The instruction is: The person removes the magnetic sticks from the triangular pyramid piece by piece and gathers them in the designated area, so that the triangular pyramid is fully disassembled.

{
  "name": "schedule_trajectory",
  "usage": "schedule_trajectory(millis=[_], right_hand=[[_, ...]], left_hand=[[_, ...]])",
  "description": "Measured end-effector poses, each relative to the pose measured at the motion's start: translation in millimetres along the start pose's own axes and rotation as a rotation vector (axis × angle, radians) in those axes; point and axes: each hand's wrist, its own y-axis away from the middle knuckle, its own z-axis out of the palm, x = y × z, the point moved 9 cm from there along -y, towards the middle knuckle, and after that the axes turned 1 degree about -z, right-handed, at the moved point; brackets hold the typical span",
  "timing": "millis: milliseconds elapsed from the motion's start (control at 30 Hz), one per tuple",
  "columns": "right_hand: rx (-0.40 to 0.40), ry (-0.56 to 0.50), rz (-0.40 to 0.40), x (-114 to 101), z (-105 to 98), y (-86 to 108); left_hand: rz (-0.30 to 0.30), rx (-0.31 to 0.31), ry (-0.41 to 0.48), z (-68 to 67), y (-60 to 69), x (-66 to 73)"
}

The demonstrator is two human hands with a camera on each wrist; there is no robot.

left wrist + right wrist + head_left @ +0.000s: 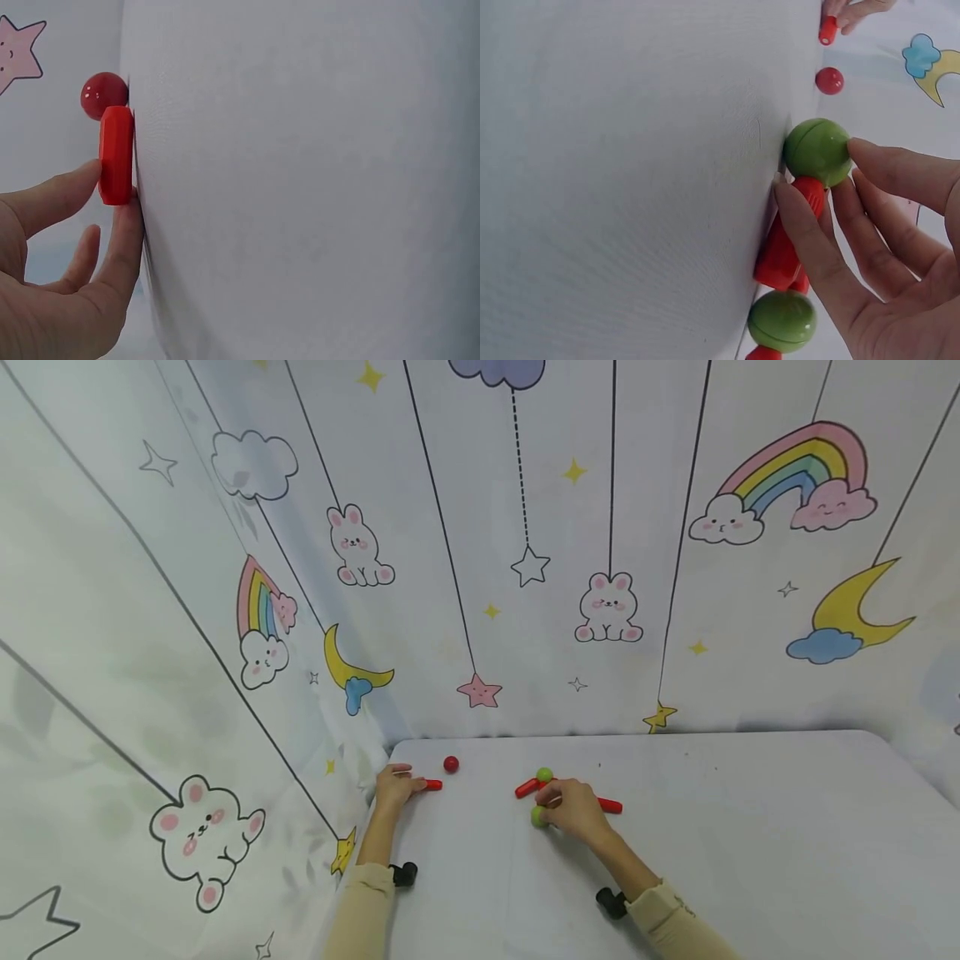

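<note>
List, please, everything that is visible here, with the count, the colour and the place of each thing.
Table: one, white, across the lower part of the head view
Backdrop: count unclear, white with coloured prints, behind the table and at its left
Red ball: one, red, on the table near the left hand
Red stick: one, red, in the left hand's grip
Other red sticks: at least two, red, near the right hand, partly hidden
Green ball: one, green, in the right hand's grip
Second green ball: one, green, beyond the first
Cameras: two, black, one at each wrist
Sleeves: two, beige, on the forearms
Hands: two, bare, at the table
</note>
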Motion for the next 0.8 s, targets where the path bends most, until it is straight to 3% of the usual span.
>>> schedule_trajectory(millis=[167, 333, 600, 800], right_hand=[[-0.002, 0.037, -0.019, -1, 1, 0.0], [0.015, 0.135, -0.029, -3, 0, -0.6], [0.040, 0.245, -0.030, -8, -6, 4.1], [0.037, 0.299, -0.003, -9, -4, 4.4]], left_hand=[[-0.005, 0.005, -0.019, 1.2, 2.0, 2.5], [0.007, 0.020, -0.116, -3.9, 2.8, 9.6], [0.081, 0.021, -0.258, -13.0, 23.5, 33.9], [0.128, -0.038, -0.282, -4.7, 45.6, 41.5]])
